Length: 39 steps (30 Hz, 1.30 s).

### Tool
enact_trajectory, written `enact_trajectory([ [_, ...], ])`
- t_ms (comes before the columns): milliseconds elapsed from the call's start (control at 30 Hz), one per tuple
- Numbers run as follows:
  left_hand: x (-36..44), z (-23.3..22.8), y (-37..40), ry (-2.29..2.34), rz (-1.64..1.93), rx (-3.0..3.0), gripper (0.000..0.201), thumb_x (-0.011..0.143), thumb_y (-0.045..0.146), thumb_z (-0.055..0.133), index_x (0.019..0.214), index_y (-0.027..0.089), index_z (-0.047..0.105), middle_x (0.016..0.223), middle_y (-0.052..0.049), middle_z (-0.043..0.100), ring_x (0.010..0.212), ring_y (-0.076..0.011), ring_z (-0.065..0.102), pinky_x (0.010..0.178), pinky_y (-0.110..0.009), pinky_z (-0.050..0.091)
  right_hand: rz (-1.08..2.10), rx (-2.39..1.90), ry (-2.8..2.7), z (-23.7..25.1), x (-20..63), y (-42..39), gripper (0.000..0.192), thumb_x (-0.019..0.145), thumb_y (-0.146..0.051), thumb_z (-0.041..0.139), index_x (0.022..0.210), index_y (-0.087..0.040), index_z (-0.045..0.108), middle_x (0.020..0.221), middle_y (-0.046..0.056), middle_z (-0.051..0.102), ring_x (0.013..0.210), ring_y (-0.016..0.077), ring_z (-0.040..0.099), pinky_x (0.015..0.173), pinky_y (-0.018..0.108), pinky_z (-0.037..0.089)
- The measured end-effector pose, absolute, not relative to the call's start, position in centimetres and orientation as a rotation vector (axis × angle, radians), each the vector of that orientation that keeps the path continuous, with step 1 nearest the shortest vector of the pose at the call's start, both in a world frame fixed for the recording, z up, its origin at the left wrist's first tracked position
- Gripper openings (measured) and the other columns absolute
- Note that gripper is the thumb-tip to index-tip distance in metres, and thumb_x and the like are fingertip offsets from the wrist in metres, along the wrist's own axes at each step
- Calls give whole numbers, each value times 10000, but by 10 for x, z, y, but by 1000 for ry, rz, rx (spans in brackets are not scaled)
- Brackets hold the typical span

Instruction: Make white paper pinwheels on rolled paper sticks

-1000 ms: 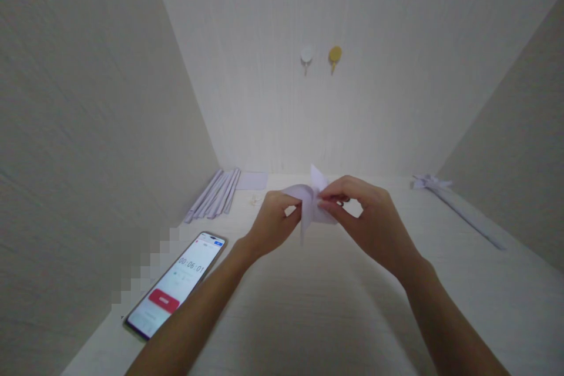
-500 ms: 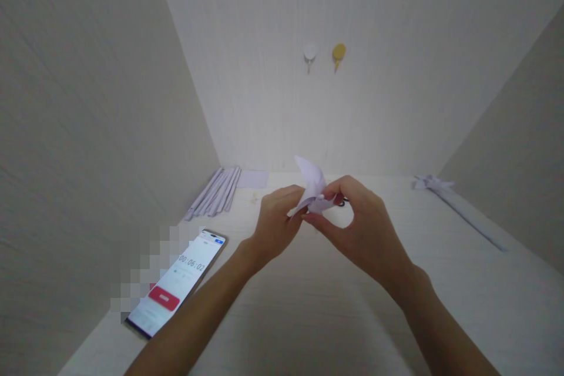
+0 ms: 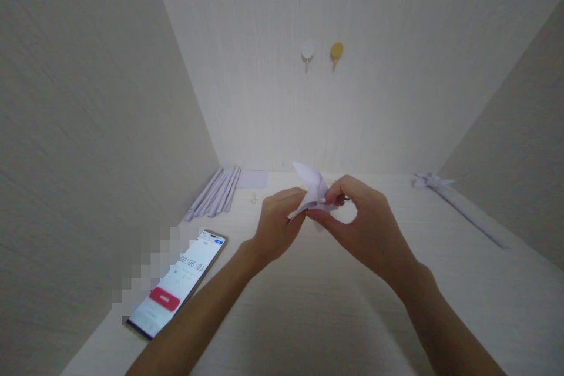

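Observation:
Between my hands is a pale lilac paper pinwheel (image 3: 314,185), its curved blades lifted off the table. My left hand (image 3: 279,220) grips its left side, with the fingers partly hidden behind the paper. My right hand (image 3: 359,211) pinches the pinwheel near its centre between thumb and index finger. A small pale nub shows at the centre by the right fingertips; what it is I cannot make out. Partly behind the right fingers lies a small dark looped object (image 3: 346,201), possibly scissor handles.
Several rolled paper sticks (image 3: 215,191) lie at the back left beside flat paper (image 3: 253,179). A phone (image 3: 176,285) with a running timer rests by my left forearm. On the right lies a pinwheel on a stick (image 3: 462,211). A white hook (image 3: 307,53) and yellow hook (image 3: 336,51) are on the back wall.
The pinwheel has tilted slightly, its upper blade leaning lower and left. The right fingertips have shifted a little around its centre. Both hands keep hold.

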<state>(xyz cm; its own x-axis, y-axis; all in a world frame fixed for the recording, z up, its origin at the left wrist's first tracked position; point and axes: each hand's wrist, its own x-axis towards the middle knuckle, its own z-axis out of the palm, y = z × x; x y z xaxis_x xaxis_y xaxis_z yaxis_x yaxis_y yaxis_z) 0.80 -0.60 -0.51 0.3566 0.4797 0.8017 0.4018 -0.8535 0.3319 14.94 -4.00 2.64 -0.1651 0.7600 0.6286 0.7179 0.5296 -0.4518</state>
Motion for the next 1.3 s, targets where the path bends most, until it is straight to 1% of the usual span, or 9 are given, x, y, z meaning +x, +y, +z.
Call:
enact_trajectory([
  [300,5,-7,-2,805,1554,2515,154,764,161,446,680,138,573,674,-54,601,664,-125,537,602,-222,400,86,-1113,-1914,31,157,-40,201,635,-297,633,693,-184,477,689,12,531,645,147,483,596,276,376],
  [433,5,-10,-2,791,1677,2471,136,745,126,465,676,141,581,731,-59,607,674,-116,539,588,-210,397,128,-1085,-1747,27,162,-32,175,666,-253,599,788,-192,491,781,22,538,747,158,510,678,304,400],
  [500,4,-12,-3,802,1795,2451,149,735,108,466,633,138,570,686,-50,591,642,-111,528,561,-206,389,268,-1056,-1608,22,163,-24,231,667,-258,594,856,-198,475,863,32,537,818,162,517,717,320,407],
  [600,2,-16,-4,825,1991,2403,174,709,71,474,562,139,537,615,-29,554,581,-97,497,516,-199,367,662,-952,-1460,13,162,-11,314,661,-280,596,925,-198,447,940,53,536,869,159,521,725,315,421],
  [800,4,-14,-1,607,2109,2366,215,637,36,534,462,145,471,477,22,464,509,-76,453,465,-185,342,1191,-720,-1560,5,167,-5,206,722,-311,541,868,-167,556,818,40,596,752,132,546,710,282,409],
  [933,5,-11,-1,518,2067,2263,211,620,35,551,455,143,476,503,15,496,521,-82,471,469,-190,362,1392,-553,-1491,6,171,-7,267,725,-403,519,848,-178,593,792,33,609,740,132,550,701,269,403],
  [1100,4,-9,-8,541,2089,2299,111,635,35,547,623,144,565,625,-23,560,589,-105,512,514,-221,412,1568,-461,-1278,6,171,-7,250,707,-401,544,822,-187,603,740,13,615,676,113,551,642,235,416],
  [1200,4,-9,-11,502,2112,2390,114,636,29,545,594,135,554,656,-44,567,619,-113,520,517,-220,419,1684,-450,-1060,5,166,-8,288,716,-432,519,912,-226,573,716,-12,614,621,98,548,589,218,417],
  [1300,5,-8,-13,500,2068,2494,121,620,12,551,565,120,548,664,-70,574,642,-128,521,536,-236,429,1772,-425,-1070,6,159,-13,314,690,-431,547,891,-192,586,711,6,616,602,104,543,543,204,406],
])
